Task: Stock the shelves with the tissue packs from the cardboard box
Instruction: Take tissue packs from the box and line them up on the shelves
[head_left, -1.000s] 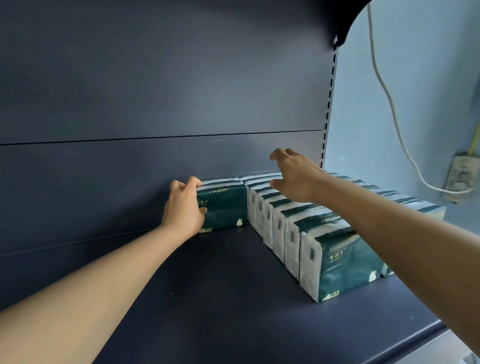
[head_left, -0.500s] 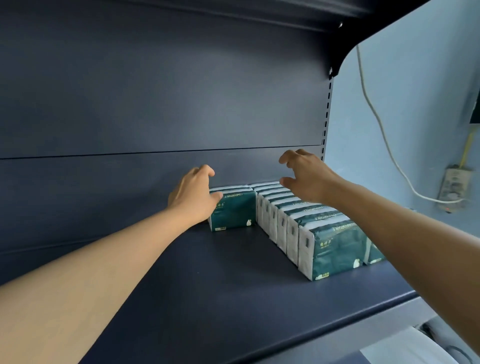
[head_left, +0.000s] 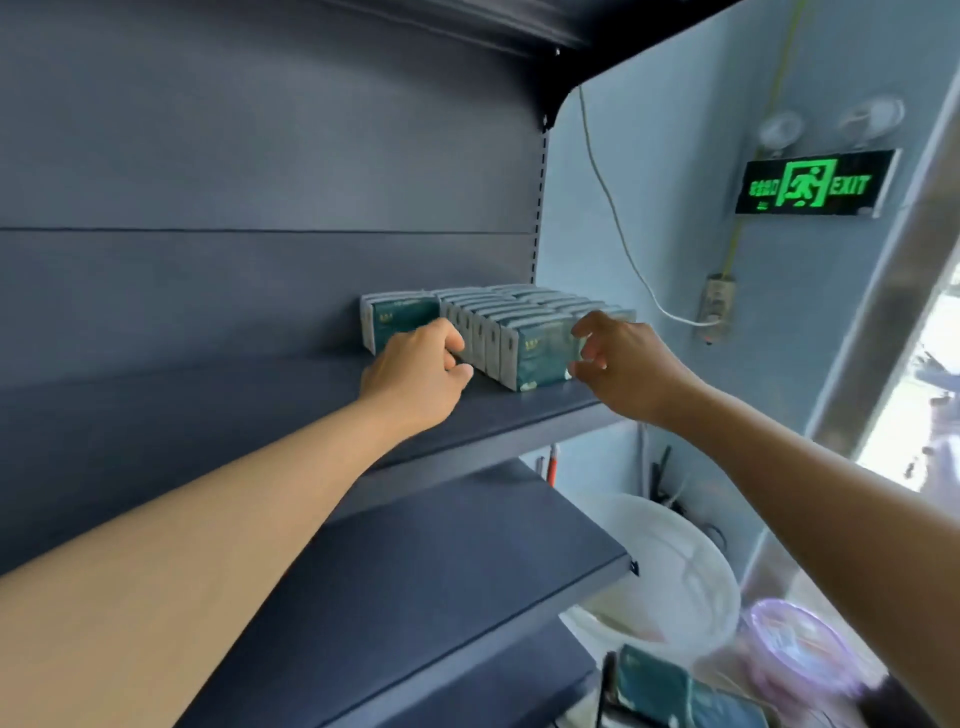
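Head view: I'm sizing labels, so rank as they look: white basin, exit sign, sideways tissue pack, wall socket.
1. white basin, though nearest the camera
2. exit sign
3. sideways tissue pack, partly behind the left hand
4. wall socket

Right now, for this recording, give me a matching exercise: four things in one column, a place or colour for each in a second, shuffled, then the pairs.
Things:
1. row of green-and-white tissue packs
2. lit exit sign
3. white round tub
4. left hand

Places or colours:
A. on the pale blue wall, glowing green
B. below the shelves, at the right
C. on the dark shelf, right end
D. in front of the single sideways pack

Pairs: 1-C, 2-A, 3-B, 4-D
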